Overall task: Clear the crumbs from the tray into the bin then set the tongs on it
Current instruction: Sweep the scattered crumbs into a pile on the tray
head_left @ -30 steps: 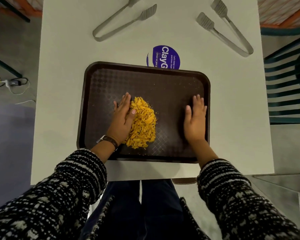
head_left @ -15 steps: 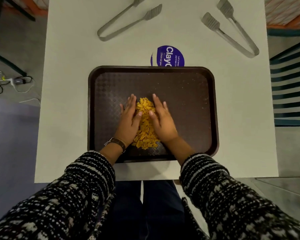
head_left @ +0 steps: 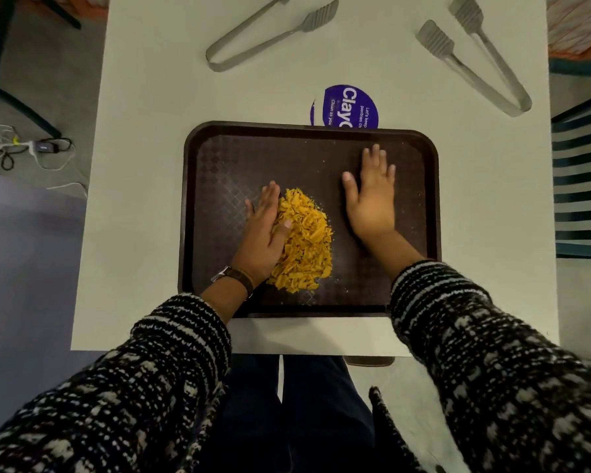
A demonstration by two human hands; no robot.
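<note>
A dark brown tray lies on the white table in front of me. A heap of yellow-orange crumbs sits on its middle. My left hand lies flat with fingers together against the heap's left side. My right hand rests flat and spread on the tray, apart from the heap to its right. Small specks are scattered over the tray's right half. Two metal tongs lie beyond the tray: one pair at the far middle, the other at the far right. No bin is in view.
A round purple sticker is on the table, partly under the tray's far rim. A striped chair stands to the right. Cables and an adapter lie on the floor at left. My knees are under the near table edge.
My right hand has left the heap and moved out to the right side of the tray. The left hand stays against the crumbs, and the heap looks more gathered.
</note>
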